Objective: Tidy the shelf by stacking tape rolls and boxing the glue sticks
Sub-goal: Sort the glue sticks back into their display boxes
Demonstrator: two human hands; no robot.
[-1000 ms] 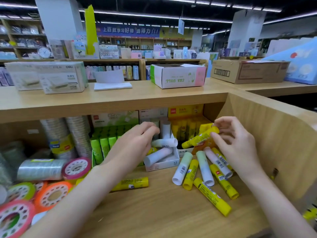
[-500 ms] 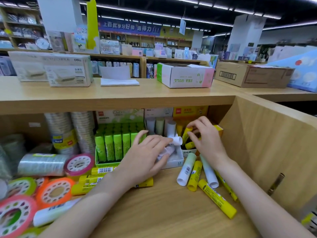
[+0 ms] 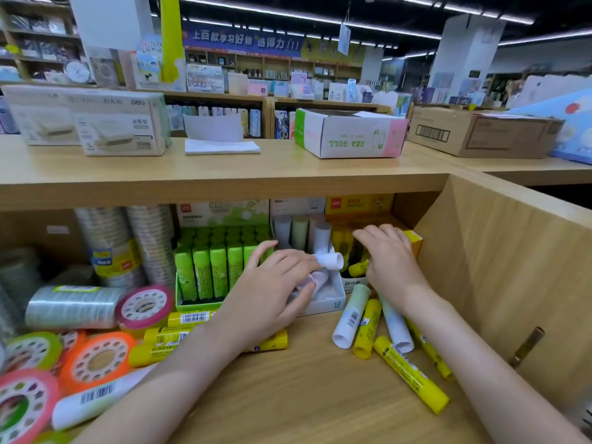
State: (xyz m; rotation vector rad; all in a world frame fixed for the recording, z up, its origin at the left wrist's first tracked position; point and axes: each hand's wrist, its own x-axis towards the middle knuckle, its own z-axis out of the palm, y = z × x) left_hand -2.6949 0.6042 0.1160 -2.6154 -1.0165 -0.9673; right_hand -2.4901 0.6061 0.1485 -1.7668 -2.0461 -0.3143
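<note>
My left hand (image 3: 272, 283) reaches into the white box (image 3: 333, 304) and closes on a white glue stick (image 3: 331, 261) lying across it. My right hand (image 3: 389, 254) rests over the yellow box (image 3: 413, 243), fingers curled on a yellow glue stick (image 3: 358, 268) that pokes out below the palm. The green box (image 3: 198, 304) holds upright green sticks. Loose white and yellow sticks (image 3: 368, 328) lie in front of the boxes, a long yellow one (image 3: 410, 373) nearest me. More yellow sticks (image 3: 173, 338) lie under my left forearm. An orange tape roll (image 3: 99, 360) and a pink tape roll (image 3: 145, 306) lie at left.
Two upright stacks of clear tape (image 3: 109, 245) stand at the back left beside a lying sleeve of clear tape (image 3: 70, 306). The wooden side wall (image 3: 512, 267) with a metal bracket (image 3: 525, 347) closes the right. A Sea Gull box (image 3: 349, 136) and a cardboard carton (image 3: 480, 136) sit on top.
My right hand carried the yellow glue stick back from above the loose pile into the yellow box. My left hand settled lower onto the white sticks in the white box.
</note>
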